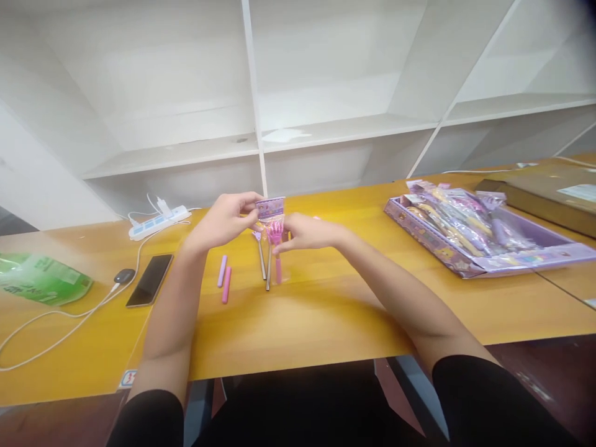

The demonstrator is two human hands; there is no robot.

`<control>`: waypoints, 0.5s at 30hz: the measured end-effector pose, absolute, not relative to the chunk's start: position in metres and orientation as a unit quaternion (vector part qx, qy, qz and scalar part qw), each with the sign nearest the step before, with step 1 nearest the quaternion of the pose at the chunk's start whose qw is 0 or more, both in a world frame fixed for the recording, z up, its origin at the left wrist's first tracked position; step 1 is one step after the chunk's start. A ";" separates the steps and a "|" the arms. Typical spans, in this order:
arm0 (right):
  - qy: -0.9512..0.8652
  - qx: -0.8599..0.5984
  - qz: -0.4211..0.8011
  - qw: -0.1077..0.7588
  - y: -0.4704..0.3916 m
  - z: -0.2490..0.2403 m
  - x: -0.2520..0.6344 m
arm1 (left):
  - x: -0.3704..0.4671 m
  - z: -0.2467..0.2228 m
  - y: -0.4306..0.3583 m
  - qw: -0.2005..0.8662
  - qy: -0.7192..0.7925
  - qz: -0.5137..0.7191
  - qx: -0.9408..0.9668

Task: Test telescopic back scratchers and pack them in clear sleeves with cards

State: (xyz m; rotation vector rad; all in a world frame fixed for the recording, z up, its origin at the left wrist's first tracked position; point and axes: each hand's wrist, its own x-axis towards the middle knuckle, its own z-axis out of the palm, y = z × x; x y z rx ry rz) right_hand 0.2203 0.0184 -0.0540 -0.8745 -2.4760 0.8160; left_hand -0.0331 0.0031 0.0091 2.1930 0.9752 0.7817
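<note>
A clear packet with a purple printed header hangs upright above the table, a pink hand-shaped piece with a pink handle inside it. My left hand pinches the header's left edge. On the packet's right side my right hand is closed around its edge, near the pink piece. Two thin metal rods lie behind and left of the packet. Further left, a lilac tube and a pink tube rest side by side on the wooden table.
At the right, a purple display box holds several wrapped items, with a cardboard box behind. At the left are a phone, a power strip, white cables and a green bag. White shelves stand behind.
</note>
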 end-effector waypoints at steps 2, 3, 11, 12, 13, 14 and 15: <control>-0.857 -0.311 0.342 0.228 0.017 -0.075 0.213 | -0.036 0.011 0.002 0.291 0.377 0.289 0.831; -0.839 -0.308 0.373 0.251 0.014 -0.087 0.210 | -0.037 0.013 0.001 0.292 0.381 0.281 0.831; -0.720 -0.414 0.306 0.465 -0.025 -0.150 0.257 | -0.057 0.032 -0.015 0.337 0.343 0.276 0.832; -0.699 -0.436 0.274 0.496 -0.025 -0.146 0.274 | -0.060 0.035 -0.016 0.335 0.342 0.283 0.831; -0.677 -0.459 0.237 0.524 -0.024 -0.139 0.294 | -0.064 0.037 -0.018 0.333 0.344 0.291 0.828; -0.657 -0.482 0.197 0.545 -0.023 -0.130 0.316 | -0.068 0.039 -0.019 0.329 0.348 0.301 0.825; -0.640 -0.502 0.162 0.560 -0.022 -0.119 0.340 | -0.071 0.040 -0.019 0.326 0.351 0.311 0.821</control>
